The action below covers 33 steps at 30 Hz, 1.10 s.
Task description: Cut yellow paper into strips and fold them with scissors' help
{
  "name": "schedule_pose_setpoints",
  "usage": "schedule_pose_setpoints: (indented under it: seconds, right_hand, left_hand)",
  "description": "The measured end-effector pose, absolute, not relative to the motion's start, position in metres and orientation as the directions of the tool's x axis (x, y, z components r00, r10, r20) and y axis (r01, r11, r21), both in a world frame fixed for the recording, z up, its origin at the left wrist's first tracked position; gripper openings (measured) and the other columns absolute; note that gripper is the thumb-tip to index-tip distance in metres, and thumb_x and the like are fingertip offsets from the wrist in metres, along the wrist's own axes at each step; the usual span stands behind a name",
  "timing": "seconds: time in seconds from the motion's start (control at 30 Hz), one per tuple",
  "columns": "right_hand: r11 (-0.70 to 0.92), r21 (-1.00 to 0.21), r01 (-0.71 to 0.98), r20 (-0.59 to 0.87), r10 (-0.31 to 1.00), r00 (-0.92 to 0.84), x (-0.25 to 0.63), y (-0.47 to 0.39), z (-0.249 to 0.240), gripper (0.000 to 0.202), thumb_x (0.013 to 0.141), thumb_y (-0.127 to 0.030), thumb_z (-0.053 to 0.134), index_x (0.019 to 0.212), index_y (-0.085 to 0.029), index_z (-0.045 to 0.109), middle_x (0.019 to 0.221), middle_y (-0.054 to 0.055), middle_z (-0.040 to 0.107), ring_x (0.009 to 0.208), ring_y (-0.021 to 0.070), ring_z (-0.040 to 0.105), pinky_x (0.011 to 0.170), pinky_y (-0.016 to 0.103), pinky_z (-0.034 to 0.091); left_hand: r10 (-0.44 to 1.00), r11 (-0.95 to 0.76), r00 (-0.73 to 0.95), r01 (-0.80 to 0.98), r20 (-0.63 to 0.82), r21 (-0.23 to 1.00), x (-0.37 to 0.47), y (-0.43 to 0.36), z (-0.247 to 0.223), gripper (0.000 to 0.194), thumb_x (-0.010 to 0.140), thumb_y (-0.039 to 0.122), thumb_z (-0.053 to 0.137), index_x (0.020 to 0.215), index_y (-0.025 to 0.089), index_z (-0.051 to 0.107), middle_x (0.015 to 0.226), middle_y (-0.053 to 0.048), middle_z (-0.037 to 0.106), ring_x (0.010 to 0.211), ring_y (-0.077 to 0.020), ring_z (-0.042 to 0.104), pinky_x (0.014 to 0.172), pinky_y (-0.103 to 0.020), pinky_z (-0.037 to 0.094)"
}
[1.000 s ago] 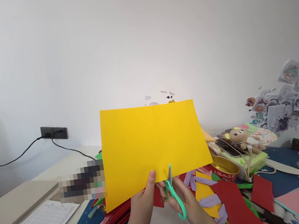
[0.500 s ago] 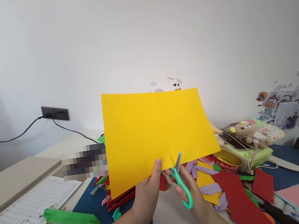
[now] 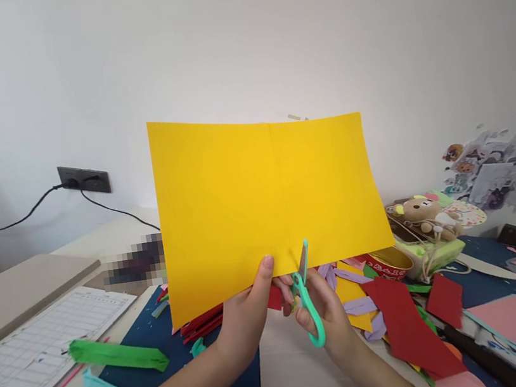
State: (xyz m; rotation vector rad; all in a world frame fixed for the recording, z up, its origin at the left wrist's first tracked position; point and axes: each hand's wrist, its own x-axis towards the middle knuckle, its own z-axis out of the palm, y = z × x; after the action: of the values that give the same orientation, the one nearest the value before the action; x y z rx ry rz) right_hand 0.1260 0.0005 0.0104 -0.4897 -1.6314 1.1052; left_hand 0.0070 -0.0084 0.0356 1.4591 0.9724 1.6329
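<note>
A large yellow paper sheet point(image 3: 221, 205) with a faint crease down its middle stands upright in front of me. My left hand point(image 3: 250, 310) pinches its lower edge, thumb on the near face and fingers behind. Just right of that thumb, my right hand point(image 3: 327, 312) grips turquoise-handled scissors point(image 3: 308, 295). One blade lies across the near face at the bottom edge, beside the crease; the other blade is hidden behind the sheet. Part of the right hand's fingers is hidden by the scissors.
Red paper pieces point(image 3: 413, 325), lilac strips point(image 3: 358, 307) and a red round tin point(image 3: 387, 263) lie to the right, with a bear plush point(image 3: 419, 215) behind. On the left are a folded green strip point(image 3: 117, 355) and a printed form point(image 3: 45, 358). A wall socket point(image 3: 84, 179) holds black cables.
The yellow sheet appears higher and larger in view, held by the same hands. The scissors have risen slightly with it. My view has shifted a little.
</note>
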Motion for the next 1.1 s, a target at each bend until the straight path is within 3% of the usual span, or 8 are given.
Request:
schedule_pose_setpoints:
  seconds: [0.23, 0.43, 1.1]
  right_hand:
    - [0.505, -0.839, -0.201, 0.543, 0.764, -0.349, 0.126, 0.002, 0.006, 0.035, 0.071, -0.048, 0.061, 0.095, -0.024, 0.053, 0.072, 0.000, 0.049, 0.062, 0.0142, 0.046, 0.057, 0.028, 0.041]
    - [0.507, -0.846, -0.164, 0.532, 0.785, -0.317, 0.127, 0.003, 0.004, 0.036, 0.068, -0.046, 0.064, 0.096, -0.025, 0.056, 0.071, 0.000, 0.050, 0.062, 0.0146, 0.049, 0.056, 0.028, 0.043]
    - [0.442, -0.895, -0.054, 0.441, 0.859, -0.259, 0.130, 0.003, 0.002, 0.033, 0.069, -0.040, 0.065, 0.096, -0.022, 0.058, 0.066, 0.000, 0.054, 0.053, 0.0141, 0.053, 0.047, 0.027, 0.044]
  left_hand:
    - [0.893, -0.443, -0.093, -0.020, 0.440, 0.896, 0.005, -0.008, 0.035, 0.046, 0.084, 0.043, 0.037, 0.048, 0.021, 0.055, 0.042, 0.002, 0.057, 0.041, -0.0126, 0.054, 0.065, -0.026, 0.050]
    - [0.860, -0.476, -0.153, 0.101, 0.487, 0.873, 0.001, -0.009, 0.037, 0.046, 0.082, 0.043, 0.042, 0.042, 0.024, 0.055, 0.044, 0.002, 0.060, 0.061, -0.0171, 0.061, 0.080, -0.026, 0.045]
    - [0.849, -0.482, -0.138, 0.193, 0.510, 0.855, -0.003, -0.009, 0.041, 0.047, 0.082, 0.042, 0.041, 0.040, 0.027, 0.056, 0.050, 0.004, 0.064, 0.070, -0.0176, 0.063, 0.087, -0.025, 0.039]
